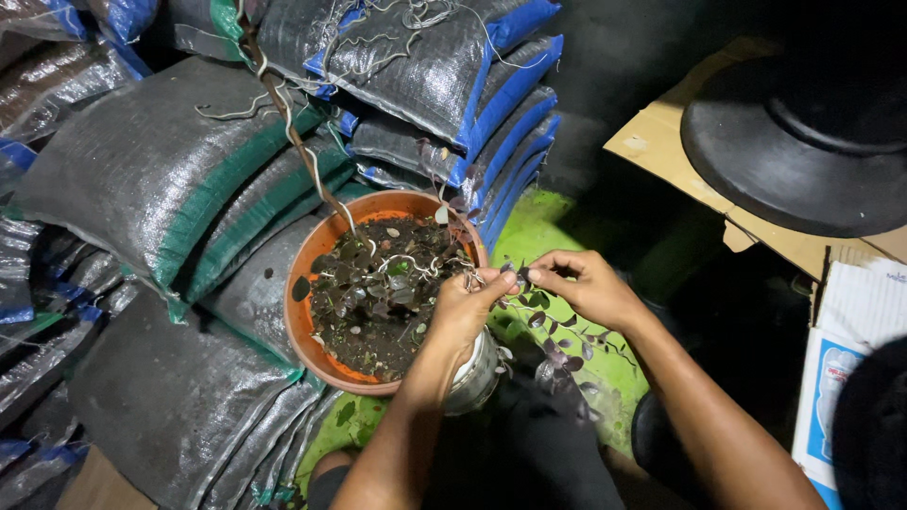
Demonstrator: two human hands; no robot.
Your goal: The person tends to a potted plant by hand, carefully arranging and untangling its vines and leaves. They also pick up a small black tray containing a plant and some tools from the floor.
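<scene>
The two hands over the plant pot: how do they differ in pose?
The left hand hangs over the rim of the orange pot, loosely curled with its back to the camera; the right hand is clear of the pot, above the green floor, fingers spread. Both pinch the same thin trailing vine of small dark leaves.

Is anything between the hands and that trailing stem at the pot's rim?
Nothing visible. The left hand and the right hand both already pinch the stem between their fingertips, just off the right rim of the orange pot. The stem's leafy end hangs below the right hand, over the green surface.
</scene>
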